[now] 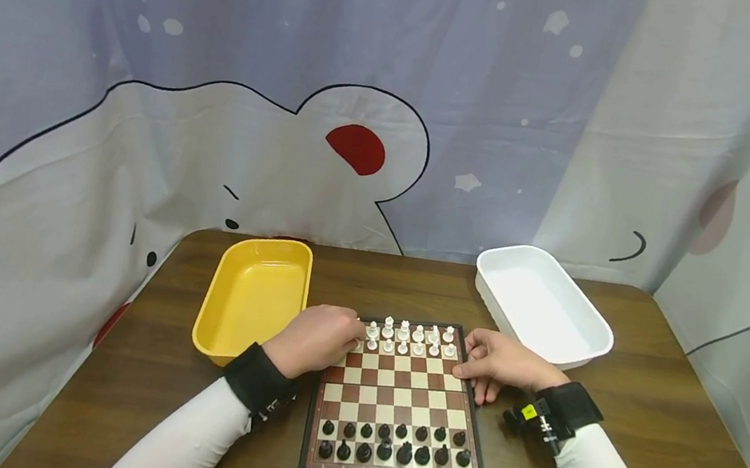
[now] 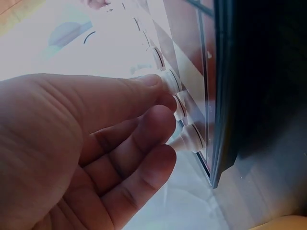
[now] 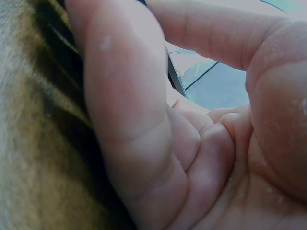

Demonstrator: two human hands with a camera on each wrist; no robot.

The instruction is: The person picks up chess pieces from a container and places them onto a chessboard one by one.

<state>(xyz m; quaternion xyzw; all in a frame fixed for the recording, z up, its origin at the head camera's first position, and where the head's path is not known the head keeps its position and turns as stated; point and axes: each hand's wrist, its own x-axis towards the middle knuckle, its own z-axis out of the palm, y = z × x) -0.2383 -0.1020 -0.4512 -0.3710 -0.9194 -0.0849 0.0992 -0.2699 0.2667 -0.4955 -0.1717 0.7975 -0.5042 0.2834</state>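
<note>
A chessboard (image 1: 369, 395) with brown and cream squares and a dark rim lies on the table. At its far left corner my left hand (image 1: 319, 336) pinches a white pawn (image 2: 171, 82) between thumb and forefinger, low at the board's surface. Another white chess piece (image 2: 190, 139) stands beside the curled fingers. My right hand (image 1: 501, 362) grips the board's right edge near the far corner, thumb on top and the other fingers bent along the side. White pieces (image 1: 404, 331) line the two far rows; black pieces (image 1: 384, 449) fill the two near rows.
A yellow tray (image 1: 209, 322) stands left of the board, close to the left hand. Behind the right hand is a white tray (image 1: 594, 348). The brown wooden table (image 1: 654, 413) ends at a printed curtain (image 1: 508, 124).
</note>
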